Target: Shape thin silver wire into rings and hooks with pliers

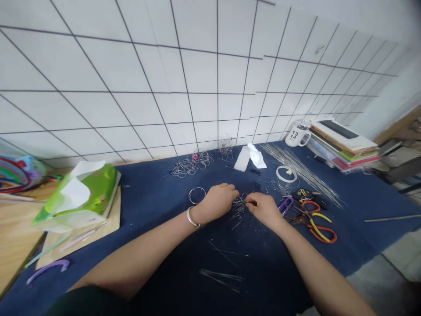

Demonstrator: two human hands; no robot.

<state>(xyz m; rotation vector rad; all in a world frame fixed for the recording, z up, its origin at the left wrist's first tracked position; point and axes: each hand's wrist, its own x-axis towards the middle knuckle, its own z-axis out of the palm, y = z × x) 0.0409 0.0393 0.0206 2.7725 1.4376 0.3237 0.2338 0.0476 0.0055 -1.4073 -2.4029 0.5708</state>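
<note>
My left hand (219, 201), with a silver bangle (192, 218) at its wrist, is closed over the left edge of a small heap of bent wire pieces (239, 207). Facing it across the heap, my right hand (263, 208) is pinched, thumb against fingers. Thin wire shows between the two hands, but what either one grips is too small to make out. A wire ring (197, 195) lies just behind my left wrist. Closer to me on the dark blue cloth (158, 272) are several straight wire pieces (222, 275).
Pliers (320, 228) with orange and yellow handles and purple-handled snips (285, 204) lie right of my right hand. Behind are long wires (302, 173), a wire coil (286, 174), wire loops (190, 164) and a mug (297, 134). A tissue pack (101, 193) sits left.
</note>
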